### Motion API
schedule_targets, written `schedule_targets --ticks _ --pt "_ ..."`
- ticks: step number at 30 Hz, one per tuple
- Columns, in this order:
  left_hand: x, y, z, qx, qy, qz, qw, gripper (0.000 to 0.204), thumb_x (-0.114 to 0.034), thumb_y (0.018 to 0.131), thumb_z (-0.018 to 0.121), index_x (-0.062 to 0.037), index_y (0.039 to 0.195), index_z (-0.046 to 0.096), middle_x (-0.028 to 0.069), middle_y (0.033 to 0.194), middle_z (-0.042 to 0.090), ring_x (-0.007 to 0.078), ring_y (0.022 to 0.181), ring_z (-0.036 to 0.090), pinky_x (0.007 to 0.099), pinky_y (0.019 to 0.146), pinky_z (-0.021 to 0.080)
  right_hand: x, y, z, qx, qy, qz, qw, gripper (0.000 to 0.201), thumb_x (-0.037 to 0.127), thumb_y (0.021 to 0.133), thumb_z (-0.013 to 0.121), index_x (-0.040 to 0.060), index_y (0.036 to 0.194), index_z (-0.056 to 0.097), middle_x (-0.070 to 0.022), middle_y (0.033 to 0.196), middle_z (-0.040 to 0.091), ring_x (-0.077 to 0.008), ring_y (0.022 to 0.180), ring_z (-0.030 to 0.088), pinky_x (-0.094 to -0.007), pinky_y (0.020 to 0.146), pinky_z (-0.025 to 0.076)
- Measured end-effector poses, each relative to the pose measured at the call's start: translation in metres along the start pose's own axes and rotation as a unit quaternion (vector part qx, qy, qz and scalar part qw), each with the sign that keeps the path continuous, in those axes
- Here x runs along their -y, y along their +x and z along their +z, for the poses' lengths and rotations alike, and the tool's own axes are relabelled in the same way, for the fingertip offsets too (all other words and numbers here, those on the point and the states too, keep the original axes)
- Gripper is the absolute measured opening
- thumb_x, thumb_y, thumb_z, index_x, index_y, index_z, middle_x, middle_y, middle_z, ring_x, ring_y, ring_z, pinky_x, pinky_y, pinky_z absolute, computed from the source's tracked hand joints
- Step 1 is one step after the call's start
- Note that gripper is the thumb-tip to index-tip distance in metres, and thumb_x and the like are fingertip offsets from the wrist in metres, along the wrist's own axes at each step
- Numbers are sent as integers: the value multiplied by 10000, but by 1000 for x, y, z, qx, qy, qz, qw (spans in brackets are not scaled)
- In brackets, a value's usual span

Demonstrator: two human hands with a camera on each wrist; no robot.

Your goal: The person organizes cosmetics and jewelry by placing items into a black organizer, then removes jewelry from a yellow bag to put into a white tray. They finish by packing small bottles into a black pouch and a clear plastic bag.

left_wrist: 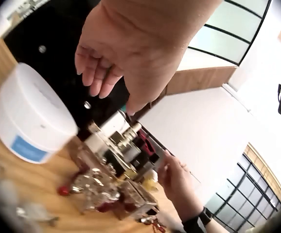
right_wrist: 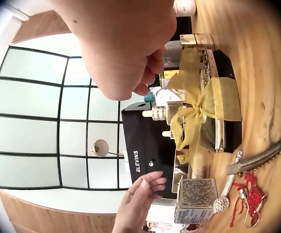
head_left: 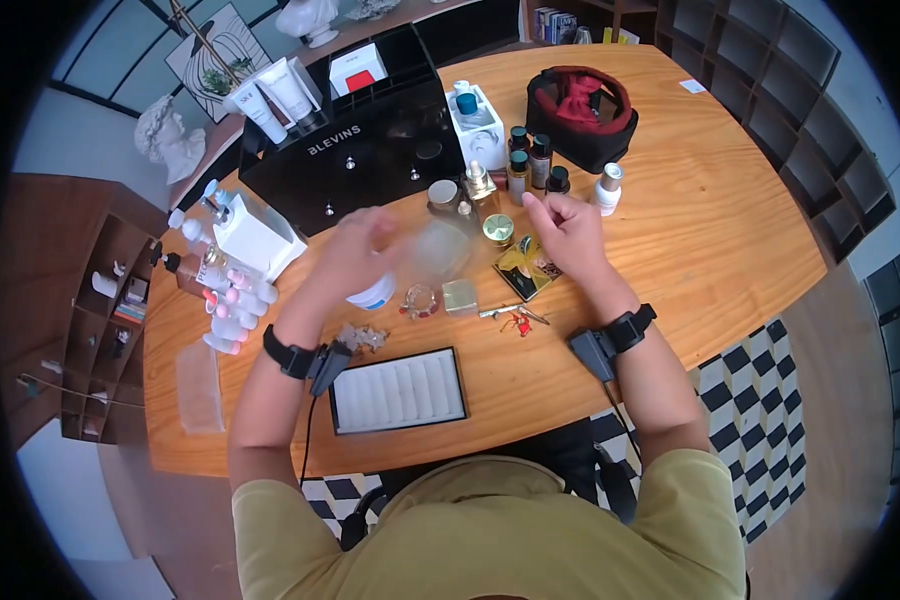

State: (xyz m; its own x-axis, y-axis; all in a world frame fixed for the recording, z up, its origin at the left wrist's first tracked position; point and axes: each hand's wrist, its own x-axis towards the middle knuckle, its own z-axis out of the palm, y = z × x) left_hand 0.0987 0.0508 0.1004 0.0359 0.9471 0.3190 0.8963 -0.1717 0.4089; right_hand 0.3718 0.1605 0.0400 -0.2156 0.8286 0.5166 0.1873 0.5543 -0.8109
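My left hand (head_left: 360, 250) is above the table in front of the black drawer box, holding nothing, its fingers loosely bent. Below it stands a white jar (left_wrist: 33, 114) with a blue label. Beside that hand, a pale round thing (head_left: 440, 250) is blurred. My right hand (head_left: 567, 235) hovers over a dark box with a yellow ribbon bow (right_wrist: 218, 102), fingers loosely curled around nothing. Nearer me lie a small patterned box (right_wrist: 196, 199), a bracelet (head_left: 419, 300), a watch (right_wrist: 223, 201), a hair clip (right_wrist: 259, 158) and red-beaded jewelry (right_wrist: 251, 201).
A slotted grey tray (head_left: 400, 392) lies near the table's front edge. Behind the hands are a black BLEVINS drawer box (head_left: 355, 150), several small bottles (head_left: 540, 160) and a black and red bag (head_left: 595, 145). Pump bottles and a white holder (head_left: 255, 240) stand at the left.
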Motion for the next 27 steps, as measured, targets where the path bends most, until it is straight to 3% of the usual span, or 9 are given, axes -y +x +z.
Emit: schedule_targets --ticks 3,6,12,15,19,23,26,27 --pt "-42 21 9 193 -18 -58 979 477 -311 749 779 -5 1056 581 97 898 653 210 865 637 320 757 491 1 2 -4 -7 -11 6 1000 425 260 886 651 -5 584 513 -68 473 429 -130 438 346 -315 429 308" --pt "-49 28 26 213 72 -112 968 588 -346 693 808 -22 1110 549 99 905 647 216 848 641 319 751 490 1 5 -7 -22 -18 14 999 424 262 887 648 -6 586 515 -73 476 435 -139 435 349 -318 430 310" --pt "-59 40 4 327 57 6 943 605 -401 699 780 -18 1100 537 112 925 641 224 886 634 346 763 486 3 1 -1 -7 -34 10 999 416 263 880 651 0 582 530 -95 479 463 -168 419 385 -323 432 326" --pt "-58 44 -3 328 27 -9 944 626 -415 709 774 -7 1124 543 140 981 636 247 933 624 354 786 491 5 -1 1 21 -34 13 999 412 270 876 654 2 585 539 -101 483 471 -190 415 400 -333 435 340" --pt "-33 61 13 242 47 -33 969 619 -440 758 743 -3 1159 566 173 1025 623 286 924 612 357 824 497 12 -4 3 37 -23 24 999 403 266 874 654 4 590 541 -104 487 469 -192 416 402 -333 437 343" --pt "-21 79 32 114 2 7 993 558 -383 776 745 -4 1148 575 167 1066 610 282 984 602 364 840 491 7 -5 5 48 -30 28 998 392 264 873 654 5 598 550 -109 492 472 -198 417 404 -331 438 348" --pt "-22 92 46 105 -13 40 994 491 -363 758 760 -28 1080 600 143 1035 614 277 970 594 353 814 490 6 -4 6 54 -29 34 998 392 263 872 655 3 598 550 -112 494 473 -201 418 406 -330 438 351" --pt "-19 95 54 79 6 79 994 406 -341 731 773 -46 960 615 118 945 624 266 882 609 352 749 495 5 -4 5 55 -27 37 997 392 262 872 656 2 598 550 -112 494 474 -202 419 406 -330 438 352"
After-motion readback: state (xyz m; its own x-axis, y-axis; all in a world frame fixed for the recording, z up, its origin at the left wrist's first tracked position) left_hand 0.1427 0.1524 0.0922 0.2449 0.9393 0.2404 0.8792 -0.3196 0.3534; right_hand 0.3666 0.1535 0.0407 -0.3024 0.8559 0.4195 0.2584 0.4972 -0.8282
